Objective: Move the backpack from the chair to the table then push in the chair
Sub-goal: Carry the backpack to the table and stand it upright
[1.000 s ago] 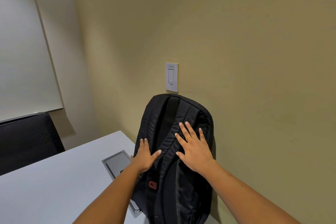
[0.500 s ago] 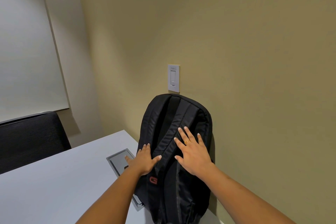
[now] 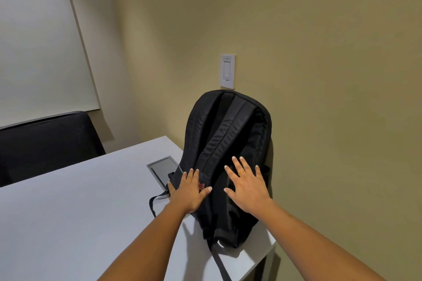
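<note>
A black backpack (image 3: 230, 134) stands upright on the white table (image 3: 68, 212), at its right end, leaning against the tan wall with its straps facing me. My left hand (image 3: 189, 191) lies flat on its lower left side, fingers spread. My right hand (image 3: 247, 186), with a ring on one finger, rests flat on the lower right of the strap panel. Neither hand grips anything. A loose strap (image 3: 155, 203) trails onto the table at the left. The chair that held the backpack is out of view.
A grey cable hatch (image 3: 163, 169) is set in the tabletop just left of the backpack. A black chair back (image 3: 45, 141) stands behind the table's far left side. A white wall switch (image 3: 227, 70) sits above the backpack. The table's right edge (image 3: 262, 260) is near the wall.
Both hands have slid down the backpack from the upper strap area to its lower part. The view has pulled back and tilted down, showing the backpack's base on the table.
</note>
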### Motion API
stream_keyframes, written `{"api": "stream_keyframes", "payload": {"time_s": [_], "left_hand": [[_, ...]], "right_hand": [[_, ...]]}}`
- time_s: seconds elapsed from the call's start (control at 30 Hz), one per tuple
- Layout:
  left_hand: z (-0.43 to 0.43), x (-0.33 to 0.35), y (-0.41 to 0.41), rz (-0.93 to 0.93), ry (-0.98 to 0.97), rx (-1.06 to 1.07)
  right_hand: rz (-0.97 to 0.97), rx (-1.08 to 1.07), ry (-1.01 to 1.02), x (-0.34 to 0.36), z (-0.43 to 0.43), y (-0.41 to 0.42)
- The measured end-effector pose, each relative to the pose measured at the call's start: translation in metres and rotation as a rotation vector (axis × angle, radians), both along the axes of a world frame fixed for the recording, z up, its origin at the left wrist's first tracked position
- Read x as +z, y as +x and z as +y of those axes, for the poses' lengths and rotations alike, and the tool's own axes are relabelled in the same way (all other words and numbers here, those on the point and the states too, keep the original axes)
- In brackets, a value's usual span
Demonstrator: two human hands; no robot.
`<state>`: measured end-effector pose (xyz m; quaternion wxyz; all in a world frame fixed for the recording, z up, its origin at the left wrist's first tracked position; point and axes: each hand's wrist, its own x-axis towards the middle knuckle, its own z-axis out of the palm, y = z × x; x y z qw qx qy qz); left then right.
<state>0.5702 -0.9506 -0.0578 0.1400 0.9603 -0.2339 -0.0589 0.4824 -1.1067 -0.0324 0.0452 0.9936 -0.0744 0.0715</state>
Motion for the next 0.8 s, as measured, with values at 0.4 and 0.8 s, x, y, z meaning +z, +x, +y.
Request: {"api": "stream_keyframes", "payload": {"time_s": [0.4, 0.8], "left_hand": [[0.025, -0.004, -0.09, 0.019, 0.046, -0.004], [0.033, 0.01, -0.25, -0.059, 0.042, 0.013]], "right_hand": [[-0.008, -0.083, -0.014, -0.017, 0.011, -0.084], [-0.058, -0.052, -0.025, -0.011, 0.025, -0.232]]}}
